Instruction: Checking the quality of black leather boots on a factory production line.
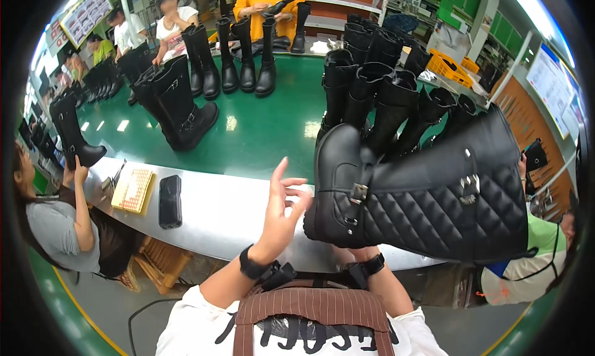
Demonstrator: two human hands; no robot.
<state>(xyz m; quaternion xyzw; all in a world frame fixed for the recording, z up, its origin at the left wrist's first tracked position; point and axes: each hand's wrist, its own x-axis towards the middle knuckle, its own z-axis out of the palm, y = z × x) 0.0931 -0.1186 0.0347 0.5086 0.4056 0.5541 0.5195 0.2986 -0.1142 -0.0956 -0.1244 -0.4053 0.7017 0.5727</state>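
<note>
A tall black boot [427, 207] with a quilted shaft and buckled straps lies sideways in the air, close to me on the right. My right hand [364, 254] holds it from beneath; the boot hides most of its fingers. Just left of the boot's toe and sole is my left hand [284, 210], with nothing in it. Its fingers are apart, the index finger pointing up. Both hands are over the metal near edge [229, 210] of the work table.
A black phone [170, 201] and a yellow patterned pad [132, 190] lie on the metal strip. More black boots [180, 105] stand on the green tabletop [260, 133], clustered behind the held boot. Co-workers stand left [59, 229], right [527, 257] and across the table [266, 24].
</note>
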